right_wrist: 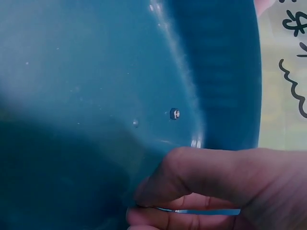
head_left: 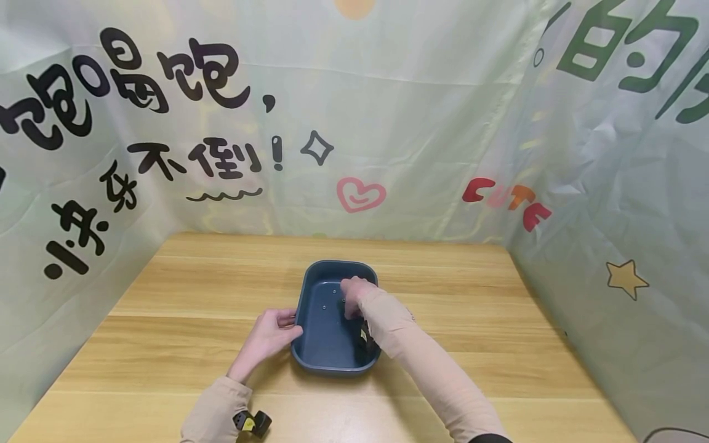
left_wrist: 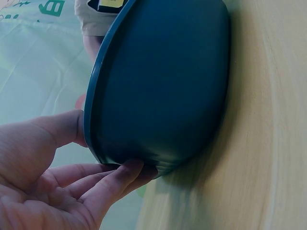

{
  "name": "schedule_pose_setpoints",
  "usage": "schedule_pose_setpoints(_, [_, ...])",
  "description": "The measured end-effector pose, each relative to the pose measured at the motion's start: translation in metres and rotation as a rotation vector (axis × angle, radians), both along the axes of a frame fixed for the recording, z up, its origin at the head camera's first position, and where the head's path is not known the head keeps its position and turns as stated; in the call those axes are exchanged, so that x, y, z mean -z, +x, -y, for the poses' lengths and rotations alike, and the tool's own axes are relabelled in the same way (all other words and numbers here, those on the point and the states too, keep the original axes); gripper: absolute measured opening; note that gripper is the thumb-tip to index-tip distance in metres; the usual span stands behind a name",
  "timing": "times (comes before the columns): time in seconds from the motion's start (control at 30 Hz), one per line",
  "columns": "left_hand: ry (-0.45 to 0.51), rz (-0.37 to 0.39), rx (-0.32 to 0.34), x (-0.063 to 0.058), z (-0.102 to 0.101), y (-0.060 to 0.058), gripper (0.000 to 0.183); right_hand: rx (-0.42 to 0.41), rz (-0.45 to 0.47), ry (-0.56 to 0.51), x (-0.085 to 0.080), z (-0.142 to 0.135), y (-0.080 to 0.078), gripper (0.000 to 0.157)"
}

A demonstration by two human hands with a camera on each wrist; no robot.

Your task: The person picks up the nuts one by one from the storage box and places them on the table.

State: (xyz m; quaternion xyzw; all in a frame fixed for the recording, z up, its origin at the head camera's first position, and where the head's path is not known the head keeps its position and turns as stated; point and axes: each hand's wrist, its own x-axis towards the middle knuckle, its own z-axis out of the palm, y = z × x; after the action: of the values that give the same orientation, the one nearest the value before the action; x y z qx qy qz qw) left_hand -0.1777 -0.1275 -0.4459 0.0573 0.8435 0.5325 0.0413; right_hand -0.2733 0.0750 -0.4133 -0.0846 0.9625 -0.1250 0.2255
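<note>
A dark blue plastic tray (head_left: 327, 360) with rounded corners sits on the wooden table. My left hand (head_left: 271, 335) grips its left side, thumb at the rim (left_wrist: 96, 81) and fingers against the outer wall. My right hand (head_left: 356, 296) reaches inside toward the far part of the floor, its thumb and fingertips bent close together. Whether they pinch anything, I cannot tell. A small shiny metal nut (right_wrist: 175, 113) lies on the tray floor beyond the right thumb. From the head, tiny metal pieces (head_left: 324, 307) show just left of that hand.
Wooden tabletop (head_left: 221, 277) surrounds the tray. Pale printed cloth (head_left: 421, 123) rises behind the table and along both sides. A dark camera (head_left: 252, 423) is strapped at the left wrist, and another (head_left: 364, 334) by the right wrist overlaps the tray's right side.
</note>
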Motion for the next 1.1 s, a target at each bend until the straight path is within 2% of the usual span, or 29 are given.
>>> schedule_pose_setpoints(0.17, [-0.002, -0.001, 0.001, -0.001, 0.0, 0.0, 0.045, -0.01, 0.008, -0.038, -0.004, -0.001, 0.001, 0.013])
schedule_pose_setpoints(0.33, [-0.005, -0.002, 0.005, -0.001, 0.0, 0.001, 0.045, -0.087, -0.002, -0.061, -0.01, -0.003, 0.0, 0.021])
schedule_pose_setpoints(0.67, [-0.002, 0.004, 0.001, -0.002, 0.0, 0.001, 0.046, -0.167, 0.025, -0.188, -0.024, -0.012, 0.0, 0.009])
schedule_pose_setpoints(0.87, [0.001, 0.008, 0.0, -0.001, 0.0, 0.001, 0.046, -0.216, 0.018, -0.32, -0.027, -0.021, -0.001, 0.007])
schedule_pose_setpoints(1.1, [0.02, 0.01, 0.003, 0.001, 0.0, 0.0, 0.046, -0.249, -0.008, -0.497, -0.031, -0.033, -0.001, 0.011])
